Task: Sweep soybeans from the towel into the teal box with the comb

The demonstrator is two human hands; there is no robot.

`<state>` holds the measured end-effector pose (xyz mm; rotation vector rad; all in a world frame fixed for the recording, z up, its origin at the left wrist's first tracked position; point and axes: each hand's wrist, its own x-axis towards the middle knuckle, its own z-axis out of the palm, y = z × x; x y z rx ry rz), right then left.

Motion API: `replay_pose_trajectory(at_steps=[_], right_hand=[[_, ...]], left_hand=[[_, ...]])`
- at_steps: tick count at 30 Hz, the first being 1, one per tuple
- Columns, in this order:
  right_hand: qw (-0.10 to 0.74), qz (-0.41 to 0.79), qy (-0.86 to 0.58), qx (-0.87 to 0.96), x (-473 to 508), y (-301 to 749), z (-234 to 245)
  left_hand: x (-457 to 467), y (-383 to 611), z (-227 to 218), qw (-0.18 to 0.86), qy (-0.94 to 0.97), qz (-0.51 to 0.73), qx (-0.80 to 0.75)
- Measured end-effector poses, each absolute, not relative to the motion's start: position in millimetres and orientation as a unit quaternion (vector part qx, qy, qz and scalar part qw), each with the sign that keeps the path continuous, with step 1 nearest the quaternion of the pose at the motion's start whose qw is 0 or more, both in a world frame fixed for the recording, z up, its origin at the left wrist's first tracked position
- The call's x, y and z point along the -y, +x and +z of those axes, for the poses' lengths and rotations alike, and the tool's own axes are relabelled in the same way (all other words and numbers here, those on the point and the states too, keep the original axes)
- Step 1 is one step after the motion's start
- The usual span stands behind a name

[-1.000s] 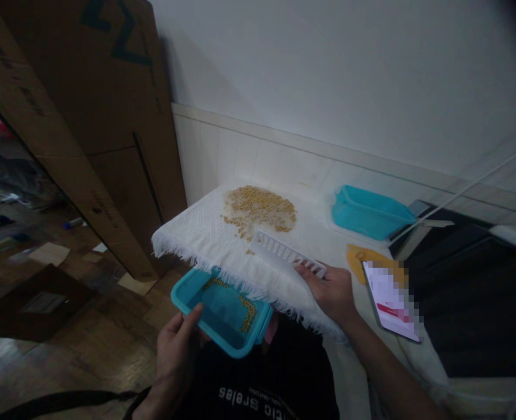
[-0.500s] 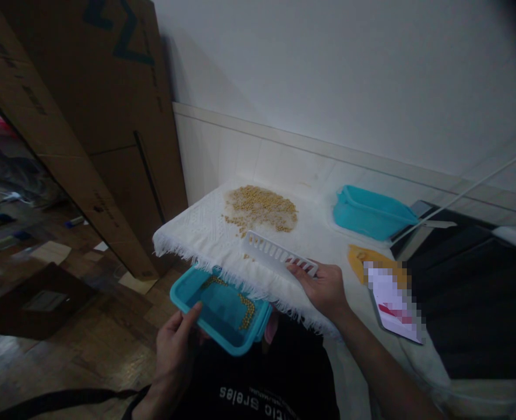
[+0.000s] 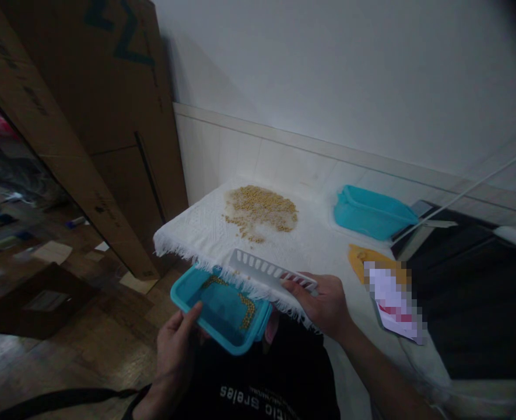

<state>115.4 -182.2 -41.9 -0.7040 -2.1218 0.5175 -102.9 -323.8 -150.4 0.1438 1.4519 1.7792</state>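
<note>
My left hand (image 3: 174, 356) grips the near rim of a teal plastic container (image 3: 220, 309), held below the table's front edge with some yellow beans in it. My right hand (image 3: 323, 303) is closed on one end of a white slotted plastic strip (image 3: 267, 272), which lies across the fringed edge of a white cloth (image 3: 205, 233) just above the container. A pile of yellow beans (image 3: 260, 207) lies farther back on the cloth.
A second teal container (image 3: 372, 213) stands at the back right. An orange item (image 3: 363, 256) and a blurred-out card (image 3: 393, 300) lie to the right. Large cardboard sheets (image 3: 87, 116) lean at the left; a white cable (image 3: 468, 189) crosses the right side.
My right hand has drawn the slotted strip toward me, from near the bean pile to the cloth's fringed front edge. The left hand and container have stayed in place.
</note>
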Motion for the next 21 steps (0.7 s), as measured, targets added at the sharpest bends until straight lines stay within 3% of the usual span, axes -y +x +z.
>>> replay_pose_trajectory(at_steps=[11, 21], right_hand=[[0.479, 0.062, -0.374, 0.792, 146, 125, -54], [0.453, 0.072, -0.380, 0.803, 145, 126, -60]], left_hand=[[326, -104, -154, 0.404, 0.066, 0.712, -0.570], [324, -104, -156, 0.394, 0.068, 0.709, -0.580]])
